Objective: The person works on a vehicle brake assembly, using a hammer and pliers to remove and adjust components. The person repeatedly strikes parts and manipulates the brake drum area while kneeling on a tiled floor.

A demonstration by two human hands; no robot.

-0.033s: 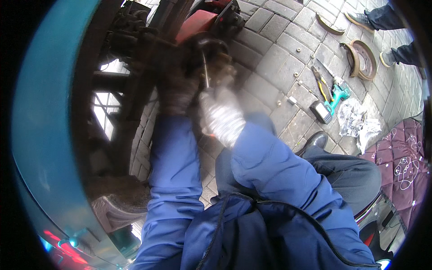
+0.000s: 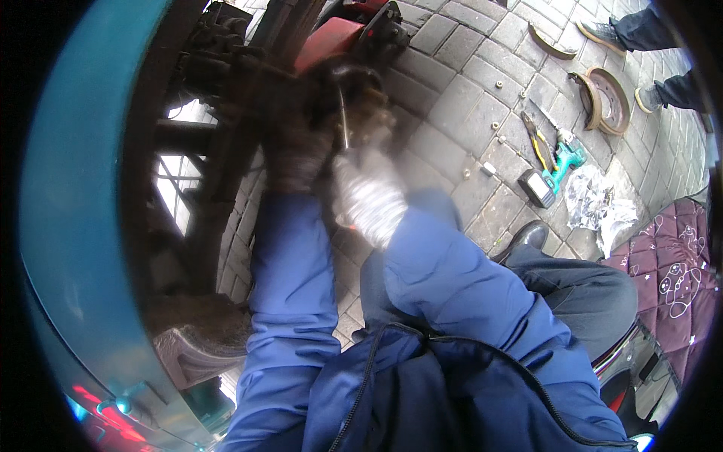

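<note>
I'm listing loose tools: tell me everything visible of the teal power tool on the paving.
The teal power tool lies on the grey paving, right of the picture's middle. Its body and handle look like plastic; a dark battery with a pale face sits at the handle's end. From its silvery nose a long thin rod points toward upper left. Pliers lie close on its left, crumpled clear plastic on its right; whether either touches it, I cannot tell.

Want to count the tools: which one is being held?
The slim-shafted tool, in the right hand; the yellow-handled pliers and teal power tool lie on the paving.
</note>
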